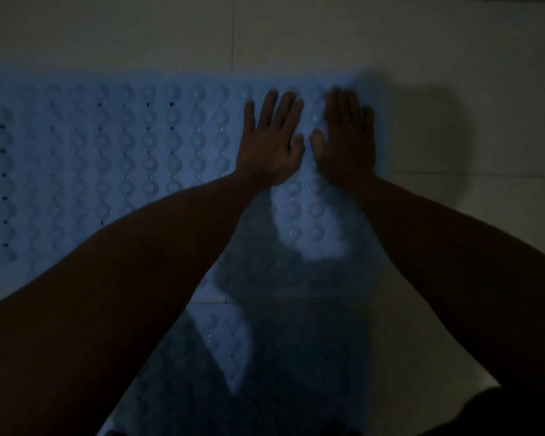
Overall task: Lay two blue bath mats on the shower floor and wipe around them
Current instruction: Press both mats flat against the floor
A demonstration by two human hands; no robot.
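Blue rubber fills most of the head view: a bath mat (107, 158) lies flat on the pale tiled floor (453, 42), stretching from the left edge of the picture to just past the hands. Its surface is covered in rows of round raised bumps, with lines of small dark holes running between them. The light is dim, so the blue reads as a dull, greyish tone, brighter toward the far edge and darker near the person. The far edge of the mat runs roughly parallel to a grout line in the tiles beyond it.

A second blue mat (221, 341) lies nearer the person, below the first one, with the same bumps and holes. A thin strip of pale floor shows between the two mats, so they sit just beside each other and apart. Much of this nearer mat is in shadow and hidden by the arms.

Both hands rest on the far mat near its right end. The left hand (272, 143) lies palm down with its fingers (283, 108) straight and slightly spread, pressing flat on the bumps and holding nothing. The right hand (348, 143) lies just beside it, also palm down, fingers straight and close together, flat on the mat near its right edge and gripping nothing. The thumbs nearly meet between the hands. Dark shadow falls on the tiles to the right.
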